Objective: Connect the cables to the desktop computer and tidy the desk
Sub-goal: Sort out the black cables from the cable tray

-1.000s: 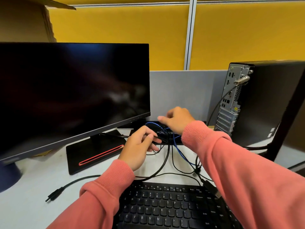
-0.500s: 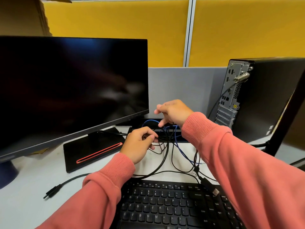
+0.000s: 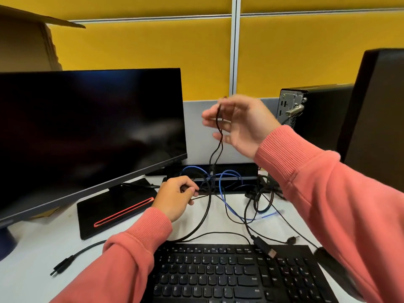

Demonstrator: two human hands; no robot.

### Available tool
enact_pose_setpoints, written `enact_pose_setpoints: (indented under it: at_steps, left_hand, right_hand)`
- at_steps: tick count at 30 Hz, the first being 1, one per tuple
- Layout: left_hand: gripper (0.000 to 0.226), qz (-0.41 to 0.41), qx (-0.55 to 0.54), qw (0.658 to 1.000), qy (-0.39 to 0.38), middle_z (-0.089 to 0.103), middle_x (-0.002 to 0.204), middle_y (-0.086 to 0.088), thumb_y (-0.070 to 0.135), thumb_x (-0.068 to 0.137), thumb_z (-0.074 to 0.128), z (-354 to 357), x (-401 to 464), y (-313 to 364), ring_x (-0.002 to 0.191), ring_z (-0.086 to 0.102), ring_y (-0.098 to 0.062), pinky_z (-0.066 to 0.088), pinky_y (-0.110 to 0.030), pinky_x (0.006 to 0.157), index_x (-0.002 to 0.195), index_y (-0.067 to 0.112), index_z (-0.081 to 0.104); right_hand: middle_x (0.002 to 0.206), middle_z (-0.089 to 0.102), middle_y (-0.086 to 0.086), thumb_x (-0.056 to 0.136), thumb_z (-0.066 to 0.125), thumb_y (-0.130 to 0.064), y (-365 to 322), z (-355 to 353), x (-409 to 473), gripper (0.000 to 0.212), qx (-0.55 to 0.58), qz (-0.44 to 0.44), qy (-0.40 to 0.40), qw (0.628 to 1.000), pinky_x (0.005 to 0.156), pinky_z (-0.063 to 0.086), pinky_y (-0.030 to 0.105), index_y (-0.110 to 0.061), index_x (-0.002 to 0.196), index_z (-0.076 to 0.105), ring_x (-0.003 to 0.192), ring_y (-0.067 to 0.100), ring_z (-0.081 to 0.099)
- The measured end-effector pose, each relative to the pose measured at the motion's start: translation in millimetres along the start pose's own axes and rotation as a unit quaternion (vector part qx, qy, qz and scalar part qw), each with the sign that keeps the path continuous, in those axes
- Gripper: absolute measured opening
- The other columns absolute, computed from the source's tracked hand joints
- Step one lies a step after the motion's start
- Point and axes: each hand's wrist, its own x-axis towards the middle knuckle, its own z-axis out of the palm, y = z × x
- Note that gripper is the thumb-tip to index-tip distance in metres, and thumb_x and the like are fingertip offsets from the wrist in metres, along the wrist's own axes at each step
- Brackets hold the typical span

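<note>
Two hands engaged: right hand pinches thin black cable raised above the white desk; left hand grips tangled black cords. Risk: lifting tightens knot with blue cable.

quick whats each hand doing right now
Left hand: curled round a black cable low at the desk.
Right hand: raised, holding a thin black cable.

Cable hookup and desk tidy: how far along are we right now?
Early. Done: one cable looks plugged into the tower's back panel. In hand: right hand lifts a thin black cable from the tangle; left hand holds another. Left: loose USB plug on the keyboard, another plug at left.
</note>
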Motion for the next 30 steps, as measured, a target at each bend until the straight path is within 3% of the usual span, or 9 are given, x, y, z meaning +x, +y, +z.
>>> enact_pose_setpoints:
  at_steps: [2,5,8,12,16,20,24,27,30]
  left_hand:
    - [0.023,-0.006,0.008,1.000,0.006,0.076,0.081,0.000,0.005,0.097,0.058,-1,-1,1,0.063,0.071,-0.011,0.046,-0.018,0.062,0.087,0.020,0.073]
    - [0.023,-0.018,0.014,1.000,0.017,0.076,0.078,0.000,0.005,0.097,0.058,-3,-3,4,0.059,0.069,-0.009,0.045,-0.018,0.059,0.086,0.019,0.073]
    - [0.023,-0.022,0.015,0.999,0.030,0.076,0.078,-0.002,0.004,0.097,0.057,-7,-5,10,0.058,0.068,-0.009,0.045,-0.015,0.054,0.087,0.018,0.073]
    - [0.024,-0.026,0.009,0.999,0.046,0.075,0.078,-0.002,0.004,0.097,0.056,-13,-9,14,0.057,0.066,-0.009,0.045,-0.014,0.053,0.087,0.018,0.073]
    - [0.025,-0.019,-0.012,0.996,0.088,0.075,0.078,-0.004,0.002,0.098,0.054,-20,-12,17,0.055,0.065,-0.011,0.045,-0.014,0.050,0.086,0.016,0.072]
    - [0.022,-0.006,-0.080,0.987,0.142,0.075,0.081,-0.007,0.004,0.101,0.051,-29,-18,25,0.059,0.065,-0.013,0.043,-0.015,0.044,0.090,0.012,0.069]
    - [0.021,0.049,-0.120,0.976,0.177,0.076,0.083,-0.003,0.004,0.103,0.051,-34,-27,32,0.068,0.071,-0.010,0.056,-0.020,0.062,0.096,0.012,0.069]
    - [0.022,0.078,-0.153,0.965,0.201,0.077,0.085,-0.003,0.004,0.104,0.049,-37,-32,38,0.078,0.074,-0.012,0.058,-0.019,0.070,0.099,0.012,0.069]
    - [0.022,0.094,-0.206,0.952,0.205,0.078,0.086,-0.005,0.002,0.104,0.049,-40,-32,45,0.081,0.075,-0.016,0.061,-0.025,0.076,0.101,0.010,0.069]
  right_hand:
    - [0.072,0.065,0.003,0.100,0.049,-0.030,-17,3,-1,0.029,0.052,-0.011,0.031,0.998,0.076,0.045,0.034,-0.016,0.077,0.060,0.070,0.017,0.066]
    - [0.054,0.055,0.004,0.108,0.036,-0.014,-30,8,-1,0.028,-0.017,-0.059,0.076,0.995,0.063,0.051,0.031,-0.006,0.113,0.063,0.048,0.018,0.060]
    - [0.068,0.067,0.006,0.106,0.035,-0.008,-31,8,-6,0.036,-0.128,-0.079,0.055,0.987,0.074,0.046,0.036,-0.018,0.122,0.066,0.070,0.020,0.069]
    - [0.087,0.074,0.000,0.097,0.042,0.002,-33,6,-11,0.042,-0.187,-0.090,0.040,0.977,0.083,0.041,0.038,-0.021,0.104,0.076,0.092,0.016,0.065]
    - [0.087,0.070,0.000,0.098,0.046,-0.006,-31,1,-15,0.032,-0.210,-0.025,0.069,0.975,0.076,0.042,0.033,-0.019,0.091,0.075,0.089,0.018,0.061]
    - [0.093,0.065,0.005,0.103,0.049,-0.023,-15,-9,-16,0.024,-0.239,0.049,0.113,0.963,0.075,0.046,0.035,-0.018,0.098,0.072,0.084,0.021,0.059]
    - [0.096,0.065,0.010,0.104,0.048,-0.025,20,-29,-10,0.023,-0.234,0.087,0.188,0.950,0.075,0.054,0.037,-0.015,0.108,0.068,0.079,0.023,0.061]
    - [0.083,0.060,0.014,0.102,0.051,-0.020,56,-44,-6,0.018,-0.221,0.150,0.222,0.938,0.066,0.056,0.035,-0.005,0.108,0.060,0.067,0.025,0.060]
    - [0.084,0.059,0.015,0.092,0.056,-0.011,88,-57,-9,0.024,-0.386,0.260,0.159,0.871,0.067,0.057,0.034,0.001,0.112,0.061,0.078,0.031,0.065]
